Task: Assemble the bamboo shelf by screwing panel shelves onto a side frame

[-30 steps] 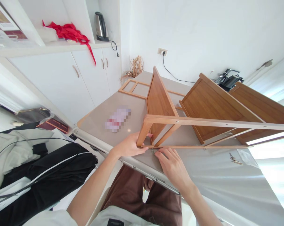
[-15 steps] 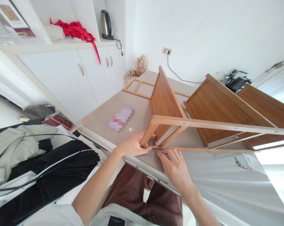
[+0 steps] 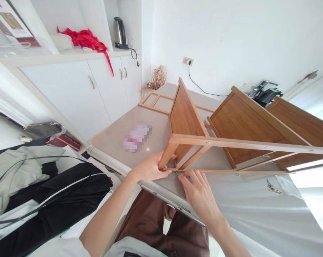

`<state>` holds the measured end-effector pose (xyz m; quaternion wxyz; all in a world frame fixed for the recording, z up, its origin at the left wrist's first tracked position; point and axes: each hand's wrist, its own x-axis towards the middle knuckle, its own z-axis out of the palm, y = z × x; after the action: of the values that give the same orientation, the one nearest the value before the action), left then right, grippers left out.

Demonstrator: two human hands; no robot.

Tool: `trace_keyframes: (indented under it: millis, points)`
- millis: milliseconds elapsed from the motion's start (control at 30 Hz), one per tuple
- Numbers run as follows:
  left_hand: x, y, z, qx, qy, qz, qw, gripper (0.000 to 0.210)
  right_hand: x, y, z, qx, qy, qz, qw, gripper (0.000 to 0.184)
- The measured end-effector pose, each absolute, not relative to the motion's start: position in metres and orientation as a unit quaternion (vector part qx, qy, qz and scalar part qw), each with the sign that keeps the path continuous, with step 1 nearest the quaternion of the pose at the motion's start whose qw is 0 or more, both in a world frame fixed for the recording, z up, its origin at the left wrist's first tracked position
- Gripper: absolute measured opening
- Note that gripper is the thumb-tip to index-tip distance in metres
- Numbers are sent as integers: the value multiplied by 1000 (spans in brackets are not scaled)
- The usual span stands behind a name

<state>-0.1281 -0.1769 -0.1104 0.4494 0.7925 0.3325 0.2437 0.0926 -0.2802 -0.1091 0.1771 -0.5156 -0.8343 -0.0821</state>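
Note:
A wooden shelf rack [image 3: 189,114] lies on its side on the table, its brown boards standing up between light wood rails. My left hand [image 3: 150,167] is closed round the near left corner of its frame, with the thumb on the lower rail. Just to the right, my right hand [image 3: 197,187] has its thumb and fingers pinched together beside that rail. A small metal piece [image 3: 177,174] shows at these fingertips, against the rail; its exact kind is too small to tell. Several screws [image 3: 273,187] lie on the table to the right, beside a clear plastic bag [image 3: 288,186].
A loose wooden frame [image 3: 154,101] lies flat on the table [image 3: 113,142] at the back left. Nearer is a blurred-out packet [image 3: 137,137]. Black clothes [image 3: 78,192] are piled at left. A kettle [image 3: 120,33] stands on the cabinet; another black appliance [image 3: 268,94] is behind the rack.
The view has shifted slightly, so most things sit a little lower. Both hands keep their places at the rack's corner, and the rack lies as before.

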Motion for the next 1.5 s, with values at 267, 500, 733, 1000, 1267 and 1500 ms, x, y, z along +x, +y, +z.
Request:
trace_keyframes:
  millis: [267,500,733,1000,1267,1500]
  points:
    - [-128,-177,-111,790,324,253,454,53,88,-278,-103,-516,-836,-75,172,23]
    - [-128,-177,-111,790,320,264,452,55,91,-280,-107,-515,-836,-89,167,23]
    - [-129,-178,-107,789,327,256,454,55,90,-280,-106,-505,-843,-90,162,23]
    - [-128,-179,-107,783,321,267,460,58,84,-279,-106,-529,-824,-105,173,20]
    - [-129,-179,-107,791,330,258,446,56,92,-281,-115,-523,-821,-47,226,18]
    - [-128,-178,-115,789,340,254,445,55,93,-280,-113,-498,-839,-69,210,21]
